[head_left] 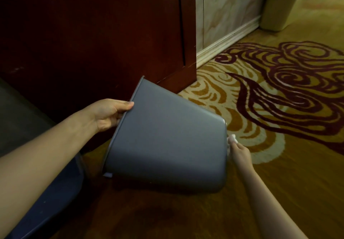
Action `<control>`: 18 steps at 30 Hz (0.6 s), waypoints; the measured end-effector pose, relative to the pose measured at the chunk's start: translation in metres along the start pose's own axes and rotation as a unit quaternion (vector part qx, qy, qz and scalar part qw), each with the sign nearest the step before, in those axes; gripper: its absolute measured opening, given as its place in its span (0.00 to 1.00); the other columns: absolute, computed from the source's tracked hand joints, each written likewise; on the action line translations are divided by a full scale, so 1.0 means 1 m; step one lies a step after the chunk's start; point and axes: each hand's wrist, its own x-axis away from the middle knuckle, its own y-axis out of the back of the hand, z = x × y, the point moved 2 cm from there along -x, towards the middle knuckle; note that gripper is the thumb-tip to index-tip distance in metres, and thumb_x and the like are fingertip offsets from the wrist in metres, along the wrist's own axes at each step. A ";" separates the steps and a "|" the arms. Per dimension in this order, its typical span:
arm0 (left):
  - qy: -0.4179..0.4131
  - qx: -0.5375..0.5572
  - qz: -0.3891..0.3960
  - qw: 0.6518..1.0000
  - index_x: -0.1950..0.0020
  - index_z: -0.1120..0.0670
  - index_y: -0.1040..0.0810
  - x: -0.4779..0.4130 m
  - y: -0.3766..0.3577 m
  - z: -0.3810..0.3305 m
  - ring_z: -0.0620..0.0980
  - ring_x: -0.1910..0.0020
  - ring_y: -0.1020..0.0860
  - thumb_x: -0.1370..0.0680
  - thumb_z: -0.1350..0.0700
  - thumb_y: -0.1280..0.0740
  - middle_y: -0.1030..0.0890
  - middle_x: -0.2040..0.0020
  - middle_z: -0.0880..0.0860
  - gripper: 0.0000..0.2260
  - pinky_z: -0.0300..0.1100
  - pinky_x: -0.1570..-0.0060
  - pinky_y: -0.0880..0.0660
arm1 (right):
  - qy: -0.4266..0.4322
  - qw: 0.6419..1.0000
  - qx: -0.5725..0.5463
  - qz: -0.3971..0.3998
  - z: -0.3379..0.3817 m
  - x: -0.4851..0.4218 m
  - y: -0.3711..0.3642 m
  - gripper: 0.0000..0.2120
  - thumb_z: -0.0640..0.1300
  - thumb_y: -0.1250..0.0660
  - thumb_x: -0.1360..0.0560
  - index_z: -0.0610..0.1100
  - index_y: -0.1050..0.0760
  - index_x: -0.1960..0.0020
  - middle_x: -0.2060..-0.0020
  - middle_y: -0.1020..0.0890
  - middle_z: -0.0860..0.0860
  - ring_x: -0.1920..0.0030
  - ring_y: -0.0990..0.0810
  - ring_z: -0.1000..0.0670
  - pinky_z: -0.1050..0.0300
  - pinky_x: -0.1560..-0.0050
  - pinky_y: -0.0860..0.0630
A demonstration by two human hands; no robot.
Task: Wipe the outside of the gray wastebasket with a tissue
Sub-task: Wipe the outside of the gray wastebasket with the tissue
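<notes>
The gray wastebasket is tipped on its side above the carpet, its open rim pointing left and its base pointing right. My left hand grips the rim at the upper left, thumb on the outside. My right hand presses a small white tissue against the base edge at the right. Most of the tissue is hidden by my fingers and by the basket.
A dark red wooden cabinet stands behind the basket. A beige wastebasket sits by the marbled wall at the top right. Patterned gold and maroon carpet covers the floor. A dark blue object lies at the lower left.
</notes>
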 end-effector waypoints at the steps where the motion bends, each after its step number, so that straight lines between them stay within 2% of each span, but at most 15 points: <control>1: 0.001 0.000 -0.001 1.000 0.53 0.59 0.21 0.001 0.001 0.001 0.45 0.72 0.17 0.22 0.62 0.38 0.16 0.70 0.50 0.06 0.40 0.71 0.19 | 0.012 1.000 -0.006 0.004 0.001 0.002 0.001 0.19 0.53 0.46 0.20 0.41 0.22 0.49 0.59 0.19 0.38 0.59 0.20 0.40 0.49 0.62 0.25; 3: 0.002 -0.001 -0.001 1.000 0.53 0.58 0.21 0.001 0.003 0.003 0.45 0.71 0.17 0.22 0.61 0.38 0.16 0.70 0.51 0.06 0.40 0.70 0.19 | 0.062 0.998 -0.005 -0.005 0.013 -0.002 -0.004 0.20 0.54 0.46 0.20 0.40 0.22 0.50 0.65 0.21 0.46 0.65 0.23 0.48 0.55 0.67 0.29; 4: 0.003 -0.004 0.001 1.000 0.53 0.58 0.21 0.001 0.004 0.003 0.46 0.69 0.17 0.22 0.61 0.38 0.15 0.68 0.51 0.06 0.40 0.70 0.19 | 0.083 0.996 -0.010 -0.006 0.022 -0.005 -0.008 0.20 0.54 0.47 0.20 0.42 0.22 0.48 0.64 0.21 0.49 0.64 0.23 0.51 0.57 0.66 0.30; 5: 0.004 -0.007 0.001 1.000 0.52 0.58 0.21 0.001 0.004 0.004 0.47 0.65 0.17 0.22 0.61 0.39 0.15 0.64 0.53 0.07 0.40 0.69 0.19 | 0.098 0.995 -0.017 -0.001 0.032 -0.009 -0.012 0.20 0.55 0.47 0.20 0.44 0.23 0.45 0.60 0.20 0.51 0.60 0.23 0.52 0.57 0.61 0.28; 7: 0.005 -0.007 -0.006 1.000 0.51 0.58 0.21 0.002 0.006 0.004 0.49 0.60 0.18 0.22 0.61 0.39 0.17 0.59 0.54 0.07 0.41 0.67 0.19 | 0.120 0.992 -0.021 0.018 0.043 -0.014 -0.019 0.21 0.56 0.48 0.20 0.48 0.28 0.35 0.47 0.23 0.56 0.47 0.25 0.53 0.54 0.46 0.30; 10: 0.026 0.020 -0.031 0.999 0.54 0.58 0.22 0.000 0.008 0.011 0.49 0.66 0.17 0.21 0.61 0.40 0.16 0.67 0.52 0.07 0.40 0.72 0.19 | 0.146 0.989 -0.009 0.029 0.037 -0.004 -0.024 0.21 0.52 0.46 0.20 0.49 0.38 0.28 0.31 0.31 0.54 0.30 0.35 0.51 0.51 0.31 0.40; 12: 0.052 0.038 -0.053 0.997 0.56 0.58 0.23 -0.001 0.006 0.017 0.50 0.68 0.18 0.21 0.60 0.40 0.17 0.72 0.52 0.08 0.41 0.74 0.20 | 0.170 0.985 0.002 0.028 0.022 0.016 -0.022 0.22 0.52 0.46 0.20 0.50 0.40 0.27 0.28 0.35 0.53 0.28 0.39 0.52 0.52 0.29 0.42; 13: 0.062 0.041 -0.062 0.995 0.57 0.58 0.24 -0.004 0.005 0.020 0.50 0.70 0.18 0.20 0.59 0.40 0.17 0.72 0.53 0.08 0.42 0.71 0.20 | 0.184 0.982 0.010 0.029 0.013 0.028 -0.021 0.22 0.52 0.46 0.20 0.51 0.41 0.27 0.27 0.36 0.53 0.28 0.39 0.52 0.52 0.29 0.42; 15: 0.075 0.041 -0.082 0.993 0.58 0.58 0.25 -0.006 0.005 0.024 0.51 0.67 0.20 0.20 0.58 0.40 0.19 0.66 0.55 0.09 0.47 0.59 0.20 | 0.202 0.979 0.025 0.031 -0.007 0.055 -0.019 0.23 0.53 0.47 0.21 0.50 0.41 0.27 0.27 0.37 0.54 0.28 0.39 0.54 0.52 0.29 0.41; 16: 0.076 0.040 -0.090 0.992 0.58 0.58 0.25 -0.007 0.006 0.025 0.51 0.66 0.21 0.20 0.58 0.40 0.20 0.64 0.55 0.09 0.47 0.58 0.21 | 0.204 0.978 0.026 0.032 -0.016 0.069 -0.017 0.24 0.54 0.47 0.22 0.50 0.41 0.27 0.27 0.38 0.55 0.28 0.40 0.55 0.51 0.29 0.41; 18: 0.072 0.039 -0.093 0.992 0.58 0.58 0.24 -0.007 0.006 0.025 0.50 0.66 0.20 0.21 0.58 0.39 0.19 0.64 0.54 0.08 0.44 0.67 0.20 | 0.203 0.978 0.027 0.039 -0.032 0.099 -0.015 0.25 0.54 0.48 0.23 0.50 0.42 0.27 0.28 0.40 0.59 0.28 0.43 0.59 0.55 0.28 0.42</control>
